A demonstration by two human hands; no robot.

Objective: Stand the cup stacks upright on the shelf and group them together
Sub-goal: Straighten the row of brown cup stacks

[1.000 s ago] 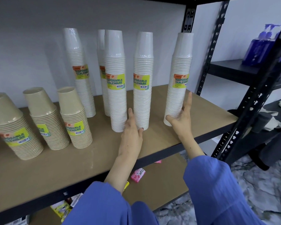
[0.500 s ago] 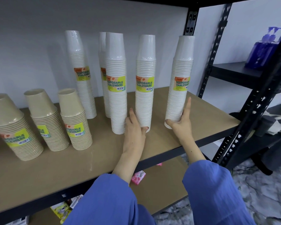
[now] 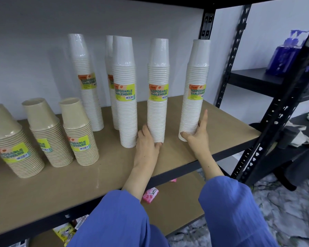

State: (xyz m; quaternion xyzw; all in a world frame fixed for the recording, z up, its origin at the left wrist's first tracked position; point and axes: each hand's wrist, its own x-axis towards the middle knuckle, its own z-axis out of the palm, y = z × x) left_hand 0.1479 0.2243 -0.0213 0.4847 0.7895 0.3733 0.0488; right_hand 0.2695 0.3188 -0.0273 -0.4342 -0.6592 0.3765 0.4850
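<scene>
Several tall white cup stacks stand upright on the wooden shelf [image 3: 168, 157]. My left hand [image 3: 147, 141] grips the base of one white stack [image 3: 158, 90] near the middle. At the shelf's right end my right hand [image 3: 197, 135] holds the base of the rightmost white stack [image 3: 194, 90], which leans slightly left. Another white stack [image 3: 126, 93] stands just left of my left hand, one more partly hidden behind it. A further white stack [image 3: 86, 82] stands near the wall. Three shorter beige cup stacks [image 3: 78, 132] lean at the left.
A black metal upright [image 3: 268, 125] borders the shelf on the right. Blue bottles [image 3: 289, 50] stand on a neighbouring dark shelf. The lower shelf holds a pink soap pack [image 3: 150, 195] and yellow packets. The grey wall lies close behind the stacks.
My left hand has wrapped around the base of the middle white stack. My right hand has closed more around the rightmost stack's base and nudged it a little left.
</scene>
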